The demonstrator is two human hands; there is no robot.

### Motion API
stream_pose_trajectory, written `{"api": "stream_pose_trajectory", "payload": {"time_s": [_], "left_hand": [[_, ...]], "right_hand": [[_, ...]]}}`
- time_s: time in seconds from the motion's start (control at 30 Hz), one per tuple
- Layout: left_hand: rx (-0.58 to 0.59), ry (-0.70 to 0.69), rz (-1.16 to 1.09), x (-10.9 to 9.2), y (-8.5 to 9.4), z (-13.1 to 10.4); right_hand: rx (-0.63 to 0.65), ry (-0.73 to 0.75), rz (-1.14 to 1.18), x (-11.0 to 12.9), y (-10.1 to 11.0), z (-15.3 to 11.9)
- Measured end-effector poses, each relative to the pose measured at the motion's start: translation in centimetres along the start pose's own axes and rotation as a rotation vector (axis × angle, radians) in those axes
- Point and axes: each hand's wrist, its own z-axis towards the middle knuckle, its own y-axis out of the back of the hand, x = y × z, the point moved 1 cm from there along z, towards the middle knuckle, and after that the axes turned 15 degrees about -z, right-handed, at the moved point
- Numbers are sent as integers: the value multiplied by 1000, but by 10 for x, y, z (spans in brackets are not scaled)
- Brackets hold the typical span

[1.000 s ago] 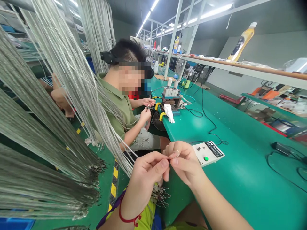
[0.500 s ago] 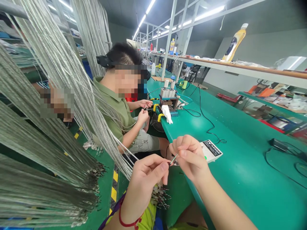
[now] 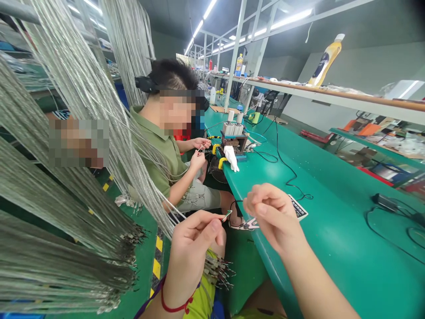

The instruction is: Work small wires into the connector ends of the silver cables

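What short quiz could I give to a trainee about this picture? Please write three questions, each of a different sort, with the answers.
1. What does the left hand pinch?
A. Fine wire ends
B. A screwdriver
C. A drink bottle

2. True or false: a gap shows between the left hand and the right hand.

3. Fill in: the cord bracelet on the left wrist is ____ in colour.

Key: 1 A; 2 true; 3 red.

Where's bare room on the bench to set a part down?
Widest patch: green bench right of the right hand, between the labelled box and the black adapter. Crowded: around the machine, and left of the bench, among hanging wire bundles.
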Motion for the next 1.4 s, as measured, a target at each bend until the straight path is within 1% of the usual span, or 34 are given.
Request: {"api": "stream_pose_trajectory", "payload": {"time_s": [0.1, 0.2, 0.3, 0.37, 0.47, 0.53, 0.6, 0.7, 0.77, 0.87, 0.97, 1.07, 1.2, 1.4], "left_hand": [[-26, -54, -11, 0, -2, 0], [-22, -49, -12, 1, -1, 0], [-5, -44, 17, 3, 1, -1], [-5, -86, 86, 4, 3, -2], [-63, -258, 283, 5, 4, -5], [-108, -398, 437, 7, 5, -7], [-121, -501, 558, 8, 5, -7], [-113, -592, 659, 11, 8, -7], [-109, -637, 698, 12, 10, -6], [-95, -644, 720, 11, 10, -4], [-62, -625, 713, 10, 7, -4], [-2, -658, 717, 9, 4, -4], [54, -683, 731, 10, 4, -5], [87, -672, 707, 9, 3, -8]], "right_hand": [[80, -71, -87, -13, -9, -3], [162, -84, -69, -27, -23, -5], [146, -57, -63, -32, -30, -5], [104, -41, -79, -29, -32, -6], [36, -55, -68, -25, -38, -9], [-35, -100, -29, -24, -45, -13], [-135, -161, 32, -25, -52, -18], [-287, -265, 127, -25, -62, -23], [-330, -327, 192, -23, -66, -26], [-303, -384, 304, -16, -69, -29], [-269, -407, 384, -7, -66, -29], [-236, -403, 404, 0, -57, -27], [-150, -415, 442, 5, -48, -23], [-118, -417, 488, 8, -46, -20]]}}
